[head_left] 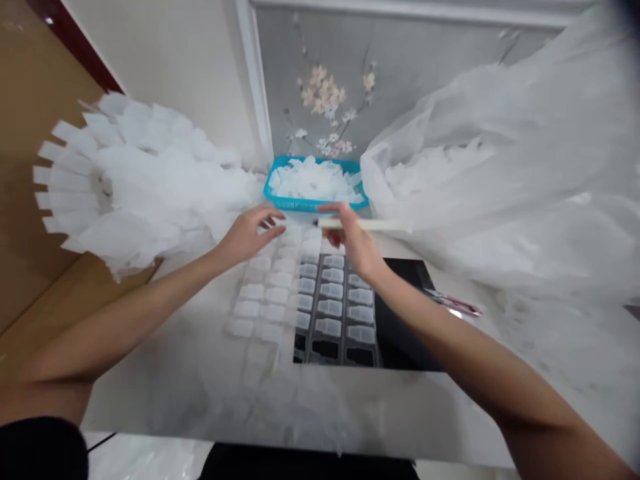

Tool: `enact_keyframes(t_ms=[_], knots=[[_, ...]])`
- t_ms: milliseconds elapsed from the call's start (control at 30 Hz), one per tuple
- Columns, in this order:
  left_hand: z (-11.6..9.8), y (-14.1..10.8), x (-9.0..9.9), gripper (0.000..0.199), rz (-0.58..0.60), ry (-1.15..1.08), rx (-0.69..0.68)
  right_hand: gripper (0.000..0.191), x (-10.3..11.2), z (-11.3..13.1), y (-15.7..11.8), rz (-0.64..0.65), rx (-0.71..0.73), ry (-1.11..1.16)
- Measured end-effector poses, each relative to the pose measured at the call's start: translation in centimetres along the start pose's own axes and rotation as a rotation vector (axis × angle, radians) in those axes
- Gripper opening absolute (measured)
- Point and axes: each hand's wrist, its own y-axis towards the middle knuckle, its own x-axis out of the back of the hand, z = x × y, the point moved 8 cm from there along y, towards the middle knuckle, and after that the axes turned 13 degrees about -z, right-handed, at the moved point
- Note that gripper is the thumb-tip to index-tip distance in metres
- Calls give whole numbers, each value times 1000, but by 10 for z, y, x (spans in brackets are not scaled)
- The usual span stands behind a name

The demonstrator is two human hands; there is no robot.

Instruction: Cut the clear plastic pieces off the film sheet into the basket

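Note:
My right hand (pixel 353 241) is closed around a pale pen-like tool (pixel 383 225), its dark tip pointing left and its index finger raised. Below it lies a clear plastic tray (pixel 330 308) with rows of pockets, most of them filled with small translucent white pieces. My left hand (pixel 250 233) has its thumb and fingers apart, with nothing visible between them. It rests by the far end of a translucent sheet (pixel 257 310) that carries similar white pieces and overlaps the tray's left side. Whether the left fingertips touch the sheet is unclear.
A blue basket (pixel 285 202) heaped with white pieces stands against the wall. Left of it sits a big bundle of white strips (pixel 145 180). A large translucent bag (pixel 515 193) fills the right. Pink-handled scissors (pixel 463 305) lie beside a black board (pixel 405 333).

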Motion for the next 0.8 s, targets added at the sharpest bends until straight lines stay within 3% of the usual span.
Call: enact_keyframes(t_ms=[133, 200, 267, 400, 500, 800], knots=[[-70, -95, 0, 9, 205, -70, -231, 37, -3, -12, -112, 107, -404, 168], [-97, -129, -2, 9, 288, -29, -387, 26, -7, -13, -150, 123, -460, 120], [-107, -149, -4, 14, 341, 70, -498, 20, -12, -14, -171, 104, -436, 23], [-93, -163, -8, 20, 457, 184, -521, 16, -36, -18, -185, 107, -264, -137], [-81, -166, -4, 20, 470, 197, -515, 18, -51, -20, -184, 128, -167, -157], [-76, -165, 0, 22, 448, 138, -480, 14, -63, -22, -190, 186, -139, -200]])
